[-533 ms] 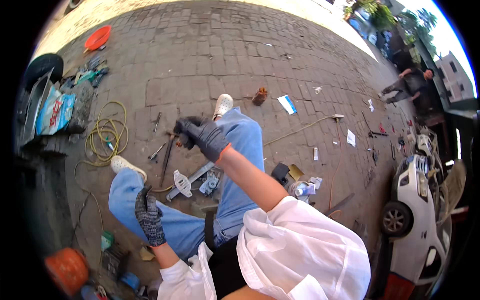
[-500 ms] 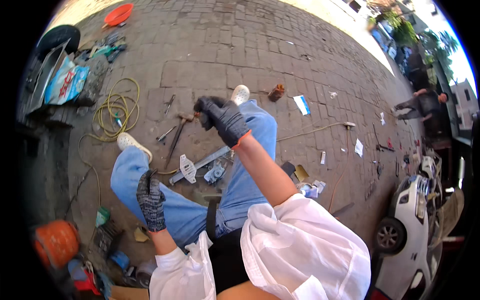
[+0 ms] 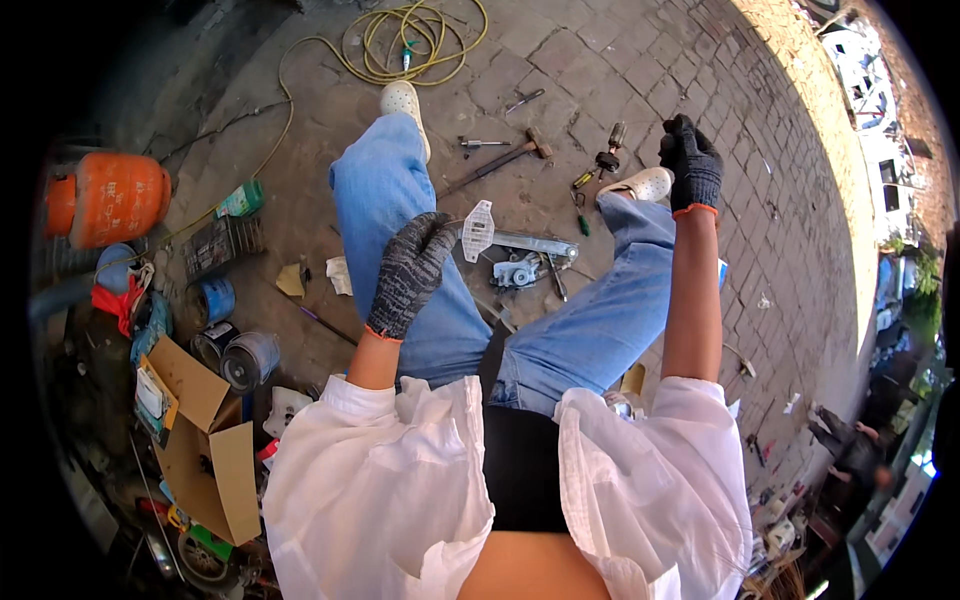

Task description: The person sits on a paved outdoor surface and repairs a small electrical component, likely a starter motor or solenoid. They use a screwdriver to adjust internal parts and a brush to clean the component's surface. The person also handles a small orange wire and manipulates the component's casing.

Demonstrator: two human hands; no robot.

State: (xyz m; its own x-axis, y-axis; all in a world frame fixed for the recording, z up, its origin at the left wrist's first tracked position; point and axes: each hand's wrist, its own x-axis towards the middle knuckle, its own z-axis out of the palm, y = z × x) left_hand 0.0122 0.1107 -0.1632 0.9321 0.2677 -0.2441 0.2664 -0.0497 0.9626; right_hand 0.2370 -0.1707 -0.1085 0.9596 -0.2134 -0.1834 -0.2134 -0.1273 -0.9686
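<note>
My left hand (image 3: 413,265), in a grey knitted glove, rests by my left knee with its fingers stretched forward. Its fingertips come close to a white perforated plate (image 3: 478,232); whether they touch I cannot tell. The plate sits at the end of a grey metal rail (image 3: 535,243) with a small motor-like unit (image 3: 517,271), lying between my legs. My right hand (image 3: 692,160), in a dark glove, is raised over my right shoe, fingers curled; what they may hold is hidden. Ahead lie a hammer (image 3: 538,143), a slim metal tool (image 3: 486,143) and a brown-and-black part (image 3: 607,161).
A coiled yellow hose (image 3: 425,70) lies ahead. An orange gas cylinder (image 3: 125,200), cans (image 3: 249,361) and an opened cardboard box (image 3: 235,478) stand to the left. A person (image 3: 862,455) is at the far right on the brick paving (image 3: 770,270).
The view has swung to the right, so things on the left show more. My right hand has moved rightward, away from the hammer and the brown-and-black part. My left hand is nearer the white plate.
</note>
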